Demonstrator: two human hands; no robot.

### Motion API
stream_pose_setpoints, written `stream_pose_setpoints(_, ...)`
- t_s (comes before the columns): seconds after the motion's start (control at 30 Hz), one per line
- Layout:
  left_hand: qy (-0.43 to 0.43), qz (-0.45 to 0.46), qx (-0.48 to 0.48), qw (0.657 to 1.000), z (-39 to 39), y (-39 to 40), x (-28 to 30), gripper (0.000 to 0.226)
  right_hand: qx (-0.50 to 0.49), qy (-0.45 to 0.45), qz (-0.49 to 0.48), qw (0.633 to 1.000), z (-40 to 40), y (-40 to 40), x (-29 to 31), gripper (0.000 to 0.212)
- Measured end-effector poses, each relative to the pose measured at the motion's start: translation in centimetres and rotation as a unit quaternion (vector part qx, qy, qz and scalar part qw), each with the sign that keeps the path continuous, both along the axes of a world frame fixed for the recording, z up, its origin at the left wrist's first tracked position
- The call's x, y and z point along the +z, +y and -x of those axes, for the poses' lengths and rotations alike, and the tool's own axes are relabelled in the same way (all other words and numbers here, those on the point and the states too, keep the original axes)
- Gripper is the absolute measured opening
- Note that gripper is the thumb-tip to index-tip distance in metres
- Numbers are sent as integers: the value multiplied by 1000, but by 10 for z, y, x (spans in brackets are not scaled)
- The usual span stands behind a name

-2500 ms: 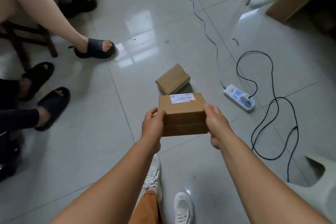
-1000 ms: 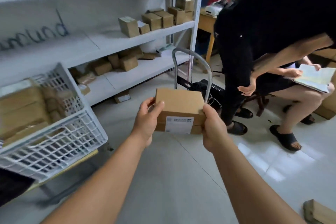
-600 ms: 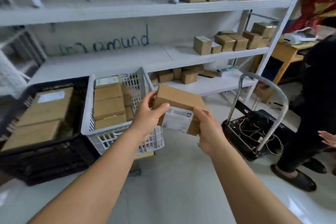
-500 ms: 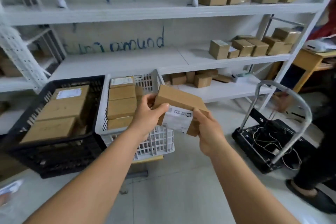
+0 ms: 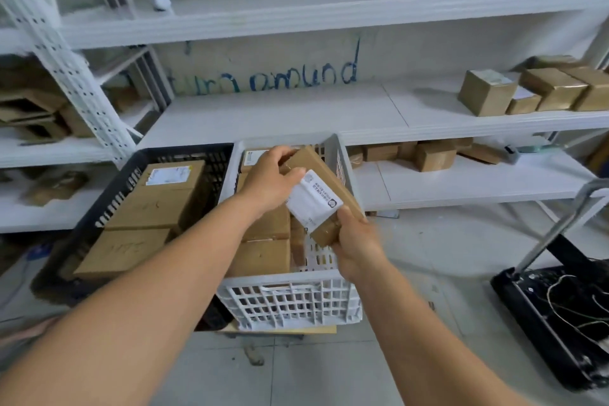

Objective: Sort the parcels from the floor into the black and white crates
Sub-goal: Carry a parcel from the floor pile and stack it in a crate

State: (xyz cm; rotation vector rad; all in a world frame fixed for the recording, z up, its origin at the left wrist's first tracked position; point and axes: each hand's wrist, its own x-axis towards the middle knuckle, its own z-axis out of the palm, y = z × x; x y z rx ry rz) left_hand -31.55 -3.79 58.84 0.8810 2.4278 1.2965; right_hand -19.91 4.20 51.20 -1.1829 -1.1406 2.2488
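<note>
Two bare hands grip one small brown cardboard parcel above the white plastic lattice crate. The left hand curls round the parcel's upper far end, and the right hand clamps its lower near corner, so the parcel hangs tilted over the crate's right side. A white shipping label faces up on the parcel; it carries a round dark logo and lines of small print too blurred to read.

Inside the white crate lie more brown cardboard parcels, packed along its left side, and one at the far end shows a corner of a white label. Touching the white crate on its left stands a black plastic lattice crate holding larger brown cardboard boxes; the farthest bears a white label with a yellow strip, its print illegible.

Behind both crates rise white metal shelves stocked with small brown cartons. Blue handwriting on the wall behind seems to read "inamund". At the right, a black platform trolley with a grey metal handle carries loose wires.
</note>
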Motion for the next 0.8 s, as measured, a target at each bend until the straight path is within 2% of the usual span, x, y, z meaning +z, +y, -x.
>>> stream_pose_setpoints(0.1, 27, 57, -17, 998, 19, 20, -16, 42, -6, -46, 30, 998, 17, 7, -13, 16)
stream_pose_setpoints(0.27, 59, 160, -57, 984, 50, 55, -48, 51, -7, -95, 64, 993, 42, 15, -38, 20)
stream_pose_setpoints(0.47, 63, 229, -114, 965, 95, 101, -94, 43, -33, -150, 88, 984, 84, 33, -74, 26)
stream_pose_setpoints(0.57, 82, 286, -149, 943, 122, 125, -116, 52, -57, -167, 128, 976, 109, 46, -88, 27)
stream_pose_setpoints(0.67, 71, 330, -200, 920, 145, 148, -141, 60, -62, -215, 123, 967, 130, 60, -99, 17)
stream_pose_setpoints(0.8, 81, 391, -257, 880, 167, 171, -174, 59, -67, -240, 117, 961, 150, 74, -117, 30)
